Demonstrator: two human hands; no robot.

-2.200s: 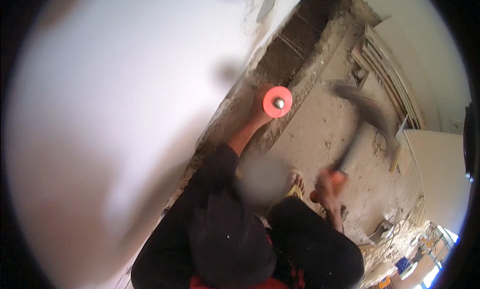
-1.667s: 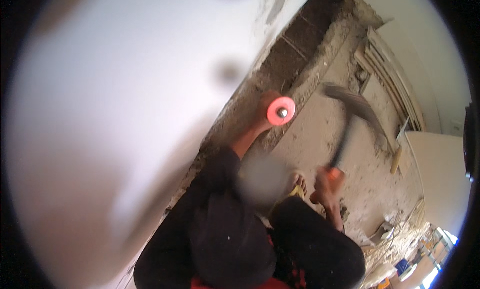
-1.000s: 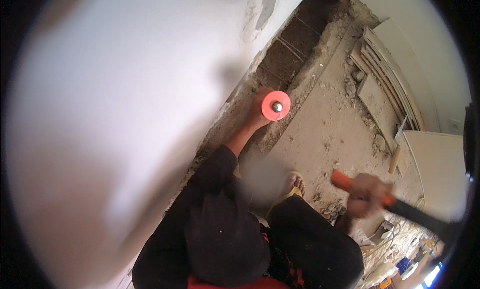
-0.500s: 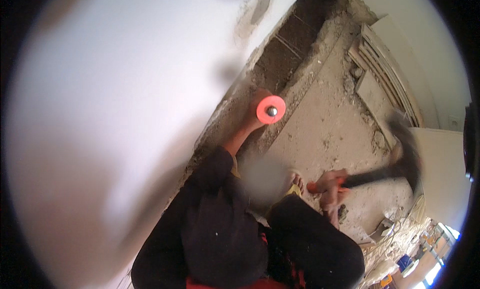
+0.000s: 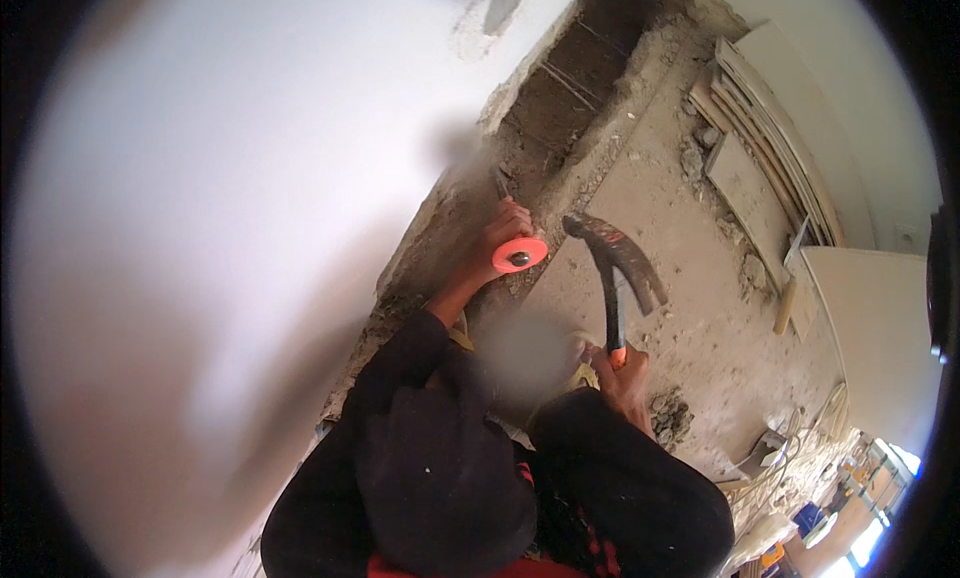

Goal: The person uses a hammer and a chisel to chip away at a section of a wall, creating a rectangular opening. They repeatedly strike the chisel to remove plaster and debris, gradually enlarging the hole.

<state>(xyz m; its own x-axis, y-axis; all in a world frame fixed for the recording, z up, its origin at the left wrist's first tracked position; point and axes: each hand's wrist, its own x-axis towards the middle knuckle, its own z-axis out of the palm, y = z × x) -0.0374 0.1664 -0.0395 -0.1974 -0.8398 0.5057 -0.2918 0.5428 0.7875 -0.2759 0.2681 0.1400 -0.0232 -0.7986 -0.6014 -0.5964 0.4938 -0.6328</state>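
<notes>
My left hand [image 5: 497, 226] is closed round a steel chisel [image 5: 501, 185] with a round orange-pink hand guard [image 5: 519, 253] and a metal striking cap, angled into the dug channel [image 5: 580, 68] along the foot of the white wall [image 5: 230, 158]. My right hand [image 5: 624, 378] grips a claw hammer [image 5: 610, 268] by its black and orange handle, its dark head up, a short way right of the guard. Beneath is the dusty floor [image 5: 660, 208], partly hidden by a grey blur in the lens.
Stacked boards [image 5: 760, 148] lean along the right wall, with a trowel [image 5: 785, 300] and a pale panel [image 5: 880, 348] nearby. Rubble [image 5: 670, 413] lies beside my right knee, cables [image 5: 790, 443] farther right. My bare toes and dark-clothed legs are at the bottom.
The hammer has swung from the right toward the chisel, its handle now upright. My left hand and chisel have moved slightly down-left and tilted, so the shaft now shows.
</notes>
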